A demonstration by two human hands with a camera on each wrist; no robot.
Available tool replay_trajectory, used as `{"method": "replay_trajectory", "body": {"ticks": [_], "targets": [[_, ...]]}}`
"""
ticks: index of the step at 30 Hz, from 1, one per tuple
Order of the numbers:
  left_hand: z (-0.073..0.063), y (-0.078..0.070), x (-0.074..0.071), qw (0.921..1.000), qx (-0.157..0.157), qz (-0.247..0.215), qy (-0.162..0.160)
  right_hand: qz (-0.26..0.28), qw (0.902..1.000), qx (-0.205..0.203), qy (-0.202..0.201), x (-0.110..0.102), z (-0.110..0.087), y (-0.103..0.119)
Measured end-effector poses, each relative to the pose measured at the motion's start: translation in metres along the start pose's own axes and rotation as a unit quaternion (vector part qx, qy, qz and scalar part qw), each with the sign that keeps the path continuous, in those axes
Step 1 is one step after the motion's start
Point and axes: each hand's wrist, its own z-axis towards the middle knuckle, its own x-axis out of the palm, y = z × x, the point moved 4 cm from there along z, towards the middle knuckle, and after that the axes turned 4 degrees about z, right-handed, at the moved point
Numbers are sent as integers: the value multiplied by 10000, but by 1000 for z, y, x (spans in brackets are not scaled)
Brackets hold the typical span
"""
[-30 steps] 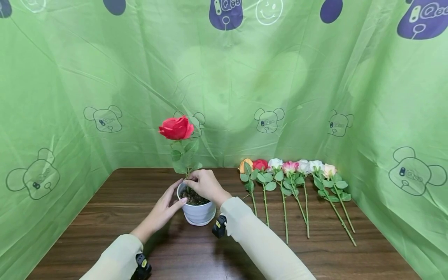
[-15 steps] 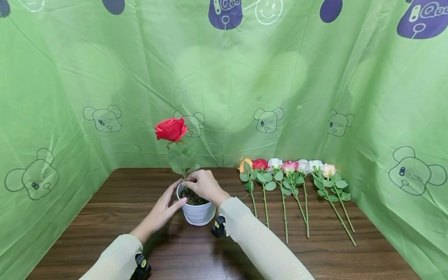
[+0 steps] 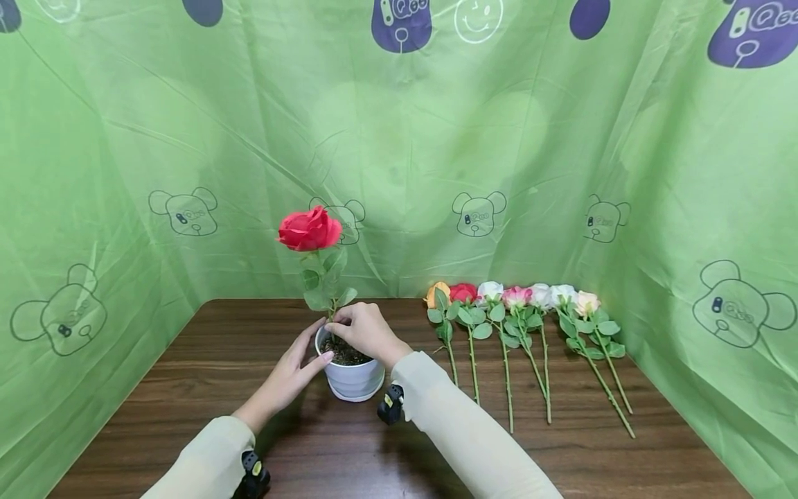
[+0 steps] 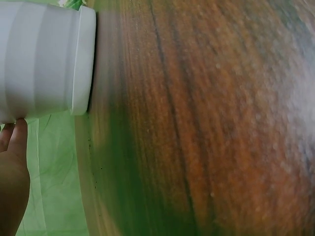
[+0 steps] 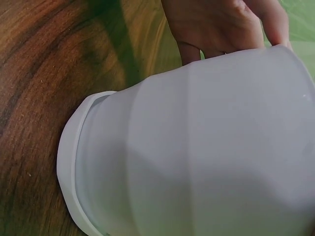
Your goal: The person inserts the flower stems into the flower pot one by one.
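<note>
A white flowerpot [image 3: 355, 381] with dark soil [image 3: 346, 354] stands on its saucer in the head view. From the left, my left hand [image 3: 290, 369] holds the pot, thumb at the near rim and fingers along the far side; the left wrist view shows fingertips against the pot wall. Upright in the pot and leaning slightly left is a red rose [image 3: 309, 229] with green leaves. My right hand [image 3: 368, 333] reaches over the rim and pinches the rose's stem low, near the soil. Its fingertips and the stem's lower end are partly hidden.
Several cut roses lie in a row on the right of the wooden table [image 3: 199, 388], among them an orange rose [image 3: 438, 294], a pink rose [image 3: 517, 298] and a peach rose [image 3: 587, 303]. A green printed curtain [image 3: 399, 138] hangs behind and at both sides.
The rose's bloom tilted left, then came partway back right and ends slightly left of where it was. Both hands keep their places at the pot and stem.
</note>
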Motion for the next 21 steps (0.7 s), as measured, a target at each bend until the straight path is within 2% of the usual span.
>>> {"method": "replay_trajectory", "body": {"ticks": [8,15,21], "targets": [[1,1,0,9999,34,-119,13,130,9997,179,-64,-2,1,-1],[1,2,0,9999,94,-8,-48,171,9995,87,-233,-5,1,1],[1,3,0,9999,-13,-99,27,97,9999,52,-98,-2,1,1]]}}
